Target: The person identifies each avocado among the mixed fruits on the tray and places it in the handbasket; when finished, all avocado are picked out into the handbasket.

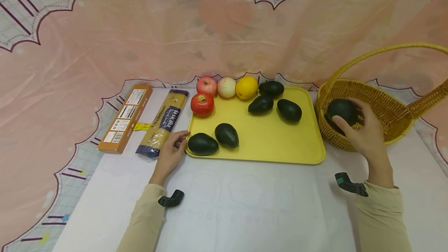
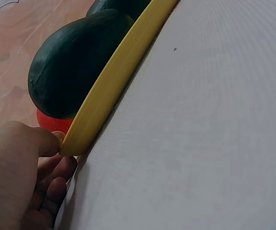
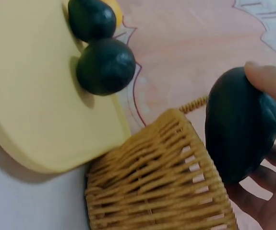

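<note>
My right hand (image 1: 367, 131) grips a dark green avocado (image 1: 342, 112) over the wicker basket (image 1: 392, 108). In the right wrist view this avocado (image 3: 241, 124) is at the basket's rim, thumb on one side and fingers round the other. Part of another dark shape shows beneath it in the head view. My left hand (image 1: 171, 154) is at the near left corner of the yellow tray (image 1: 273, 143), pinching its rim between thumb and fingers. Just inside that corner lie two avocados, one (image 1: 203, 144) close to my fingertips and another (image 1: 226, 135) beside it.
Three more avocados (image 1: 289, 111) lie toward the tray's back right. A red apple (image 1: 202, 105), a pink apple (image 1: 206, 86), a pale fruit (image 1: 226, 87) and a yellow fruit (image 1: 246, 87) sit at its back left. Spaghetti (image 1: 164, 123) and a brown box (image 1: 125, 119) lie left.
</note>
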Demonstrator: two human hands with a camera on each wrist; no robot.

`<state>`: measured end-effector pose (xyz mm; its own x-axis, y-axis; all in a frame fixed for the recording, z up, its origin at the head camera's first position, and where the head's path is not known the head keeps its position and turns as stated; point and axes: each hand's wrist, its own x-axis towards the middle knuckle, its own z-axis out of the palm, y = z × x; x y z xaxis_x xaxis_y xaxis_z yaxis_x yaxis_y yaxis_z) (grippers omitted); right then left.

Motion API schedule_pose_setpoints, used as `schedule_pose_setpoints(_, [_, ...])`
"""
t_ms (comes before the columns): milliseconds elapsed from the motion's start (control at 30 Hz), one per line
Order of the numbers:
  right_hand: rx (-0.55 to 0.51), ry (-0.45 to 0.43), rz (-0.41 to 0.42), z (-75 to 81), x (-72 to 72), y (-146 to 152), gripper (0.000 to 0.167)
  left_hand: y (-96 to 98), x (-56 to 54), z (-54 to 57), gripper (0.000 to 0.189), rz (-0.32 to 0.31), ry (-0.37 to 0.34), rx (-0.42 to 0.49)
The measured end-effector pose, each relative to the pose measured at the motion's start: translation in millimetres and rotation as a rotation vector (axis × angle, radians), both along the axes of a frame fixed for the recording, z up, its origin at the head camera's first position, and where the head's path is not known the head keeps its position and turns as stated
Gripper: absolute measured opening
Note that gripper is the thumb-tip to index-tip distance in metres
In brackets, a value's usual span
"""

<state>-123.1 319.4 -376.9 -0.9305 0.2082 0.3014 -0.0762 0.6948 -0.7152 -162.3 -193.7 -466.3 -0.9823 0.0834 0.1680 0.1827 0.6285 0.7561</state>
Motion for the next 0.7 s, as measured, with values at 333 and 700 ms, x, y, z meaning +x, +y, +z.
schedule_pose_setpoints(333, [-0.042,-0.118,-0.177,-1.0,2.2,19,0.062,-1.0,-0.1,-1.0,0.029,-0.006,0.012,-0.008])
schedule_pose_setpoints(700, [0.024,-0.193,-0.257,-6.2,1.4,36,0.07,-0.6,-0.1,-2.0,0.029,-0.006,0.015,-0.003])
